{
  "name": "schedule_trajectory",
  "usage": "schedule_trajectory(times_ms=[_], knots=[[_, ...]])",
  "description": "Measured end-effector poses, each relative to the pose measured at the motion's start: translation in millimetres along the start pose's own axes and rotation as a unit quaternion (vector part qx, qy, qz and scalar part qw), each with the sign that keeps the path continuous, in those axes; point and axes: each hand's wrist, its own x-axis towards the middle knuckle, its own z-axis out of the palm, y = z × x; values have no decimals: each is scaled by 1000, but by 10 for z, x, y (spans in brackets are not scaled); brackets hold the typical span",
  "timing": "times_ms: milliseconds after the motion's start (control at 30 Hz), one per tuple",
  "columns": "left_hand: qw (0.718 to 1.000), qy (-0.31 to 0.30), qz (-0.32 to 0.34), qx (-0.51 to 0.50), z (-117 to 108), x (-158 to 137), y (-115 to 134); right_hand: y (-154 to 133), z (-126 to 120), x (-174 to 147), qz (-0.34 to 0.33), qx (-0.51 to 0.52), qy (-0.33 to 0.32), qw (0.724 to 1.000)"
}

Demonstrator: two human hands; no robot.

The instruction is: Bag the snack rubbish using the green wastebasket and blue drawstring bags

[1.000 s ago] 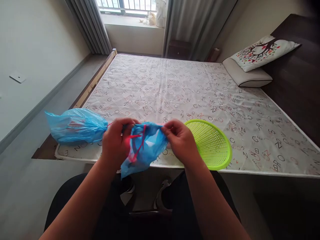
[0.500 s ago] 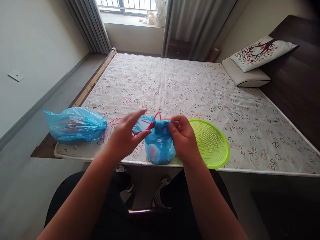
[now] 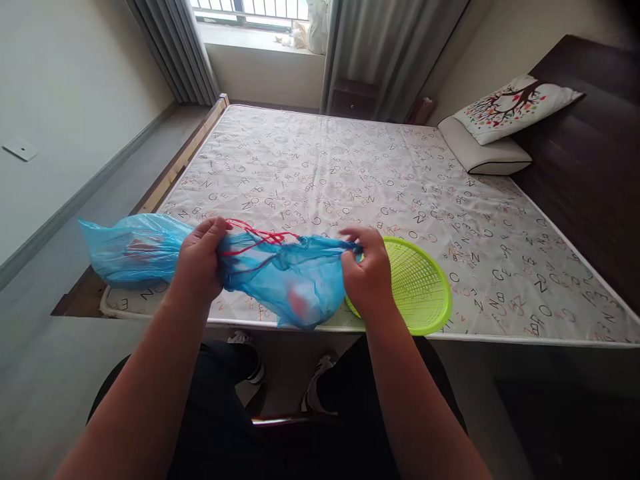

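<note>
Stretched between my hands is a blue translucent plastic bag [image 3: 285,277] with red drawstrings [image 3: 260,235] along its top. Something white and reddish shows blurred through its lower part. My left hand [image 3: 200,257] is closed on the bag's left end, by the strings. The right end is pinched in my right hand [image 3: 367,263]. A second blue bag [image 3: 135,250], filled with something partly red, lies to the left on the mattress, partly behind my left hand. Just right of my right hand is a lime-green plastic basket [image 3: 420,287], tilted and partly hidden by it.
The mattress [image 3: 350,160] with printed letters reaches from my knees toward the window. A tree-print pillow [image 3: 515,110] rests on a beige cushion [image 3: 480,150] by the dark headboard [image 3: 590,140]. A wooden bed rail [image 3: 170,177] runs along the left side.
My left hand, spread near the strings before, has moved left and closed on the bag. The bag, bunched up earlier, is now drawn out wide between both hands.
</note>
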Motion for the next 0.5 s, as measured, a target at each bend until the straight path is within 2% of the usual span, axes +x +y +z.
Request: schedule_trajectory(times_ms=[100,167,233,400,433,500], knots=[[995,-50,-61,-53,151,-165,47,-106,17,-33,-47,-13,-83,995],[991,-96,-75,-61,232,-261,76,-127,52,-60,-45,8,-155,987],[989,-114,-76,-61,262,-296,87,-91,87,-73,-19,15,-203,979],[997,-36,-16,-65,111,-129,57,77,3,-1,14,-48,-149,988],[998,-15,4,-57,68,-90,54,92,-39,20,18,-56,-171,983],[998,20,55,-17,-2,-45,60,103,-114,47,27,-60,-266,962]])
